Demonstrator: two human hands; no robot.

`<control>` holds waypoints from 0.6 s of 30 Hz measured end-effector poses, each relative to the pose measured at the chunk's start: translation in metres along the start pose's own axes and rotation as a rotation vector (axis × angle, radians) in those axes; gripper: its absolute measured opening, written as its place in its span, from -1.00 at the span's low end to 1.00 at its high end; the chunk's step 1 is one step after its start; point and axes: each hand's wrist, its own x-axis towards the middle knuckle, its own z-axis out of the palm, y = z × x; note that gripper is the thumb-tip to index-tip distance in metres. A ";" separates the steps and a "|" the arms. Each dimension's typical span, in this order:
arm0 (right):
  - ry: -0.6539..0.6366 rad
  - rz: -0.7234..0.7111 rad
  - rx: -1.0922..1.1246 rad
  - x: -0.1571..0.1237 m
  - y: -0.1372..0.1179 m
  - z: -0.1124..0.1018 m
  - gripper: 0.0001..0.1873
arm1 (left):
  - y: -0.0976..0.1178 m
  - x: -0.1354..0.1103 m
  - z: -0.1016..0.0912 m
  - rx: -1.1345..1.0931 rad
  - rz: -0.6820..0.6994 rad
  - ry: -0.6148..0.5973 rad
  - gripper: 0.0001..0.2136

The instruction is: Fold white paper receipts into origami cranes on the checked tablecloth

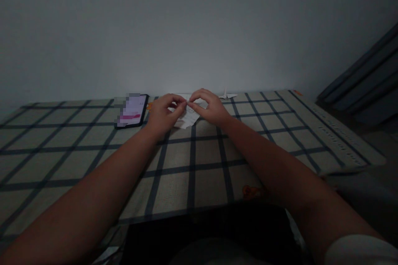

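Observation:
A creased white sheet of paper [186, 122] lies toward the far side of the table, partly hidden by my hands. My left hand [164, 112] pinches at the paper's upper part from the left, thumb and forefinger together. From the right, my right hand [210, 107] pinches at almost the same spot, its fingertips touching or nearly touching the left ones. Exactly which fold or edge sits between the fingertips is too small to make out. Just right of my right hand stands a small white folded paper crane [226, 95].
A phone [132, 109] with a lit screen lies left of my hands. The checked tablecloth [174, 190] covers the table, whose far edge meets a plain wall [199, 29]. A dark curtain [367, 76] hangs at the right.

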 end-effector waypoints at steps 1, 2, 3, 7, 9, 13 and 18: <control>-0.006 0.038 0.001 0.000 0.000 0.000 -0.84 | 0.000 0.000 0.000 -0.010 -0.011 -0.004 -0.88; -0.014 0.074 0.004 0.000 0.000 0.001 -0.83 | 0.000 0.000 0.000 -0.017 -0.020 -0.006 -0.88; -0.021 0.101 0.011 0.000 -0.001 0.001 -0.83 | -0.001 0.000 0.001 -0.024 -0.026 -0.010 -0.88; -0.028 0.126 0.051 0.000 -0.001 0.002 -0.85 | -0.004 0.001 0.001 -0.075 -0.020 -0.042 -0.86; -0.028 0.132 0.066 0.000 -0.001 0.002 -0.87 | -0.004 0.001 0.001 -0.094 -0.022 -0.055 -0.84; -0.008 0.206 0.118 0.000 -0.001 0.002 -0.84 | -0.004 0.001 0.003 -0.130 -0.077 -0.019 -0.83; 0.010 0.275 0.177 -0.001 0.005 0.003 -0.78 | -0.010 0.003 0.006 -0.220 -0.172 0.071 -0.78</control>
